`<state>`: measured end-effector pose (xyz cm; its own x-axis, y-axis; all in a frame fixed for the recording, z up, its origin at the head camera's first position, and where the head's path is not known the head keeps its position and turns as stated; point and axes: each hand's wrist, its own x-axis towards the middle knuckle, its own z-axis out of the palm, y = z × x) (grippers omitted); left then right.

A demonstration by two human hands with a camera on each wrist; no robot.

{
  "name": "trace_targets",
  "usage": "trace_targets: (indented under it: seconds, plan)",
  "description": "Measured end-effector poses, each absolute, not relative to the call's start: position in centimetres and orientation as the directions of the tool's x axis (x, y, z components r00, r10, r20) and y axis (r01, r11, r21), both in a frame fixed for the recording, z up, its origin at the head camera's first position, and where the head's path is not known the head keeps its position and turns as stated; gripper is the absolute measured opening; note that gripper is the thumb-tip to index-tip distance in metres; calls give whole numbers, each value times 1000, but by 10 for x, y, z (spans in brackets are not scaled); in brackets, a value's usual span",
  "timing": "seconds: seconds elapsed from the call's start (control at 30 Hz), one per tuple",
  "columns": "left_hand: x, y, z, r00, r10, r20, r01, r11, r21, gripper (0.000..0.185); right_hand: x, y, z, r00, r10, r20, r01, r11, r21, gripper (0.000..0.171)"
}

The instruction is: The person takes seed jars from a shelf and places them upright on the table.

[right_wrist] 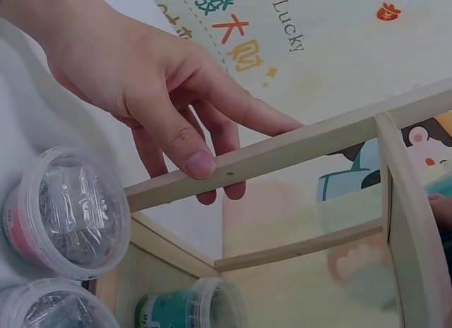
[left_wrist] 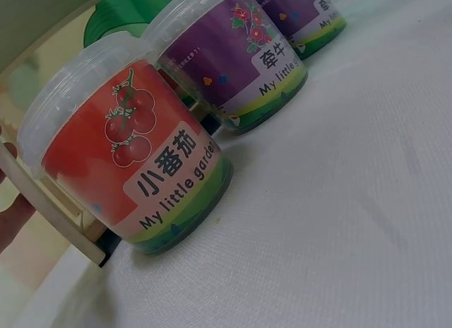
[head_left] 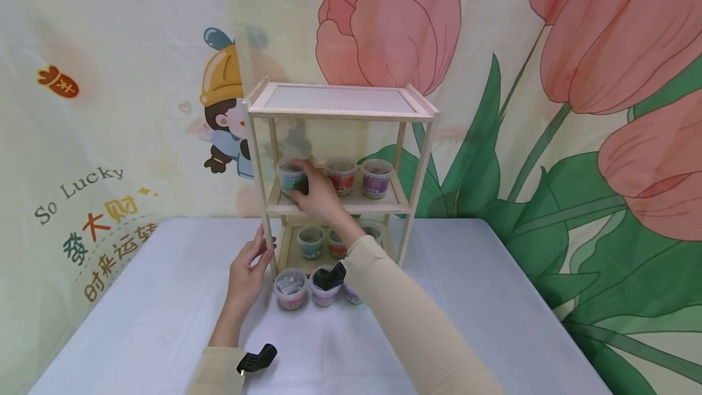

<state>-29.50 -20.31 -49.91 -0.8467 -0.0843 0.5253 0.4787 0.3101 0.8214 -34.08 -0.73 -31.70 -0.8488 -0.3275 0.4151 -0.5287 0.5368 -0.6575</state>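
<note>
A small wooden shelf rack (head_left: 340, 207) stands on the table. My right hand (head_left: 322, 200) holds a teal-labelled plastic cup (head_left: 286, 180) at the left of the middle tier; its fingers hide part of it. To its right stand a red-labelled cup (head_left: 342, 179) and a purple-labelled cup (head_left: 377, 181). My left hand (head_left: 247, 276) grips the rack's front left post (right_wrist: 282, 148), thumb on one side and fingers on the other in the right wrist view. Below, the bottom tier bears another teal cup (head_left: 311, 245) and a red cup (head_left: 336, 249), with a third partly behind my right arm.
In front of the rack sit a tomato-picture cup (left_wrist: 145, 148) and two purple cups, the nearer one (left_wrist: 226, 66) beside it. Clear packets lie inside the tomato cup. A printed cloth (head_left: 471, 29) hangs behind the white table (head_left: 137, 322).
</note>
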Motion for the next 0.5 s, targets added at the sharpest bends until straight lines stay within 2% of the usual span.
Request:
trace_targets:
  seconds: [0.5]
  plan:
    - [-297, -200, -500, -843, -111, 526, 467, 335, 818, 64, -335, -2, -320, -784, -380, 491, -621, 472, -625, 56]
